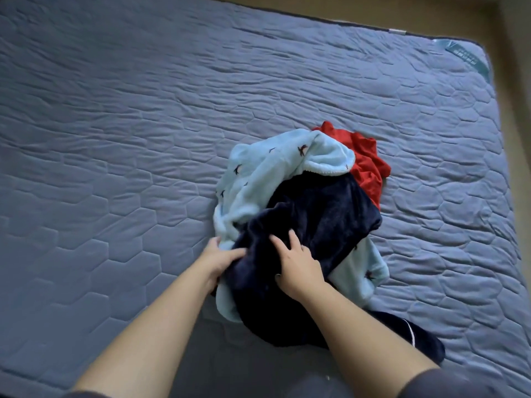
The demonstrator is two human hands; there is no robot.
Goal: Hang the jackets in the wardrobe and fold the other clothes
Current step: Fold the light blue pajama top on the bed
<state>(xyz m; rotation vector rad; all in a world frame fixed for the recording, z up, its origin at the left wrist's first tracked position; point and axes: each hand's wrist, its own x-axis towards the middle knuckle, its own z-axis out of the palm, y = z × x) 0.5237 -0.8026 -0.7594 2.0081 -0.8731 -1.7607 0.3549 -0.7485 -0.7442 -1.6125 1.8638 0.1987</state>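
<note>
A heap of clothes lies on the mattress. On top is a dark navy fleece garment. A pale blue fleece garment with small dark bird prints wraps round it, and a red garment pokes out at the far right of the heap. My left hand grips the left edge of the navy fleece, thumb on top and fingers hidden under the cloth. My right hand rests on the navy fleece with fingers spread and pressing into it. A navy piece with a white stripe trails toward the near edge.
The grey-blue quilted mattress fills most of the view, with bare surface to the left and beyond the heap. Its far right corner carries a teal label. A beige floor strip borders the top and right sides.
</note>
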